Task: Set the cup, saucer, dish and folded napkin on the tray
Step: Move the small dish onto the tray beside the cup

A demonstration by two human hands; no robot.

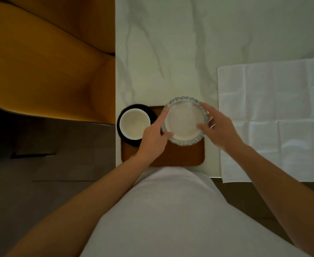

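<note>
Both hands [153,140] [220,127] at dish [185,121] rim

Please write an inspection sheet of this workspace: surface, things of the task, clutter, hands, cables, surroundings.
Surface: white marble-look table.
Job's things: brown tray at the near table edge; white cup on a black saucer at the tray's left end; scalloped dish over the tray's right part; white napkin spread open to the right, off the tray.
Clutter: nothing seen.
Grippers: left hand and right hand both grip the dish rim.
Cables: nothing seen.
Surroundings: yellow seat left of the table; dark floor.
</note>
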